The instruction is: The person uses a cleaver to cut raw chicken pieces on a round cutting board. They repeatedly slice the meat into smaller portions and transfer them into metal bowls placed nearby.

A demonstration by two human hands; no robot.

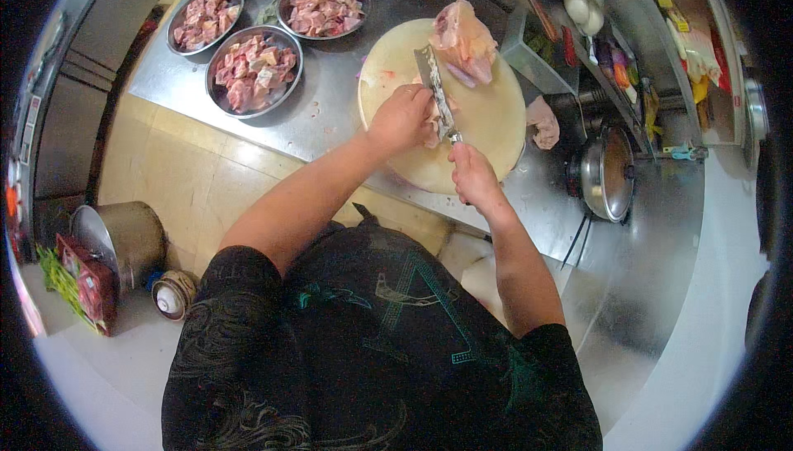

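My right hand (476, 172) grips the handle of a cleaver (438, 95). Its blade, smeared with bits of flesh, points away from me over a round, pale chopping board (495, 122). Just left of the blade, my left hand (403, 118) holds a small piece of raw poultry (432, 135) against the board, its fingers partly hiding it. A larger portion of raw poultry (464, 39) with its skin on lies at the board's far edge, beyond the blade tip.
Steel bowls of chopped raw meat (254, 73) stand at the left of the metal table (322, 110). Right of the board lie a loose piece of poultry (543, 122) and a lidded pan (607, 173). A large pot (133, 243) stands at lower left.
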